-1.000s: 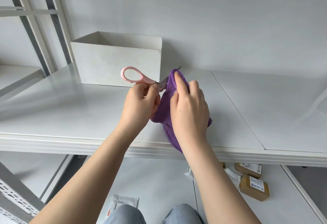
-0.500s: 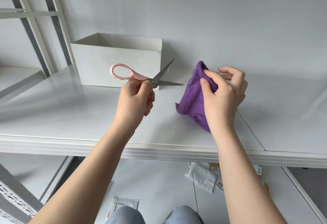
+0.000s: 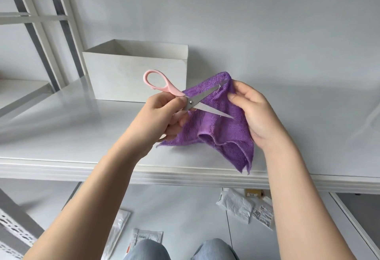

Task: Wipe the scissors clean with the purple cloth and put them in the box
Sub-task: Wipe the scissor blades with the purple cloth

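the white table (image 3: 86, 136) runs wide, its front edge just under both wrists, with bare surface to the left and right. the open-topped box (image 3: 135, 78) sits at the back by the wall. the purple cloth (image 3: 224, 134) hangs over the table near that edge, pinched by the right hand (image 3: 259, 115). the left hand (image 3: 158, 118) has its fingers curled round the pink handles of the scissors (image 3: 193, 101), blades spread against the cloth.

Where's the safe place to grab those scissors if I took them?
Probably the free pink handle loop of the scissors, coming from the upper left. The blades are spread open, pointing right over the purple cloth, and the left hand already grips the other handle.
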